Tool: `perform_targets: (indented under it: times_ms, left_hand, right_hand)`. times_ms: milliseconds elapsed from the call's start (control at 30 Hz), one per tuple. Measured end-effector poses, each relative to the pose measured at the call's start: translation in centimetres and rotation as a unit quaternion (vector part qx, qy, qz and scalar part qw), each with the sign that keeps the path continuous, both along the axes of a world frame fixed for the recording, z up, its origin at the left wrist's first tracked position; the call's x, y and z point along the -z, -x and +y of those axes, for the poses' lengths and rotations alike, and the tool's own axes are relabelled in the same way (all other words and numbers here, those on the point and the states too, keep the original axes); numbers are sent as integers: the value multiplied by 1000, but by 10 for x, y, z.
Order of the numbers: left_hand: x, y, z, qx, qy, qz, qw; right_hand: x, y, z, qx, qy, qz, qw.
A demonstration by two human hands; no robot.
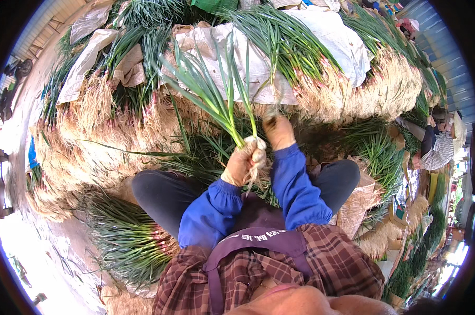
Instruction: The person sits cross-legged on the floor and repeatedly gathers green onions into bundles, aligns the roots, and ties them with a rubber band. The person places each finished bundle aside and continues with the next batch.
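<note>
My left hand (243, 159) is closed around the lower stalks of several green onions (225, 114), whose green leaves fan up and away while pale roots hang under the fist. Just to its right, my right hand (278, 128) is raised, its fingers blurred and darkened; a thin, wilted strand of leaf or root shows above them, and I cannot tell whether they grip it. Beyond both hands lies a long heap of green onions (296, 59), with thick tan roots facing me. Loose green leaves (198, 161) lie between my knees.
White woven sacks (225, 59) partly cover the heap. A bundle of green onions (135, 240) lies on the floor by my left knee, and a woven sack (355, 204) stands by my right. Another person (438, 145) sits at the far right. A motorcycle (15, 82) is at the far left.
</note>
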State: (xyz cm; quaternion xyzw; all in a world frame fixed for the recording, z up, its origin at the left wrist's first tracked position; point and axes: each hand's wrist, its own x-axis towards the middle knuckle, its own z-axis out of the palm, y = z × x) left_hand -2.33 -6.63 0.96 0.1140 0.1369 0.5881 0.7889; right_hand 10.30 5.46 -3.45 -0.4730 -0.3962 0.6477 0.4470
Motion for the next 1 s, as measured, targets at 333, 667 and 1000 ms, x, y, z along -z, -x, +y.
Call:
perform_targets:
  times_ms: [333, 667, 1000]
  left_hand:
    - [10, 29, 35, -83, 194, 17, 977]
    - [-1, 35, 39, -134, 86, 199, 967]
    - [6, 9, 34, -87, 28, 235, 968]
  right_hand:
    - [-38, -34, 98, -66, -61, -250, 964]
    - [-22, -22, 63, -170, -303, -614, 709]
    - [-59, -79, 167, 5, -246, -655, 714]
